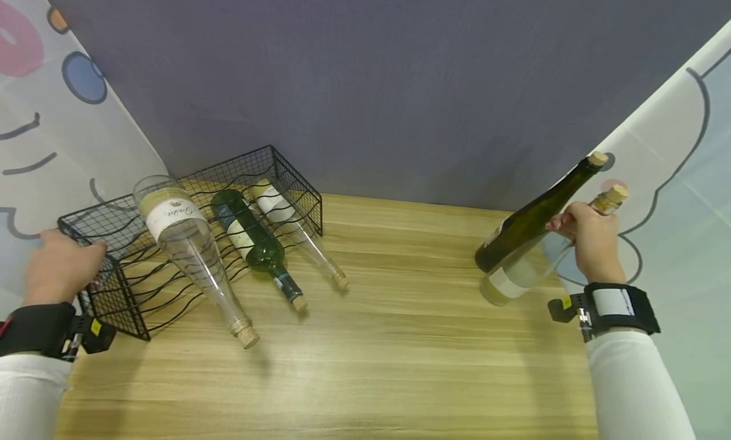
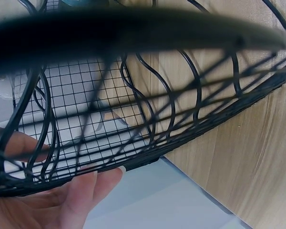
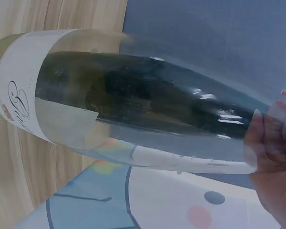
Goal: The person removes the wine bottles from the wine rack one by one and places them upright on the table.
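My left hand [image 1: 59, 265] grips the left end of a black wire wine rack [image 1: 127, 297]; the left wrist view shows its fingers [image 2: 81, 193] around the mesh edge. Over on the right, my right hand [image 1: 594, 240] holds a clear glass bottle [image 1: 514, 278] by its neck, below the cork. That bottle leans, its base low by the tabletop, and the right wrist view shows its white label [image 3: 19, 90]. Just behind it stands a dark green corked bottle [image 1: 533, 211], seen partly through the clear glass.
Lying across the rack's wavy wires are a large clear bottle [image 1: 188, 237], a green bottle [image 1: 248, 230] and a slim clear bottle [image 1: 294, 227], corks toward the front. Beyond the wooden table [image 1: 388, 338] rises a grey panel [image 1: 400, 91], with printed sheets at both sides.
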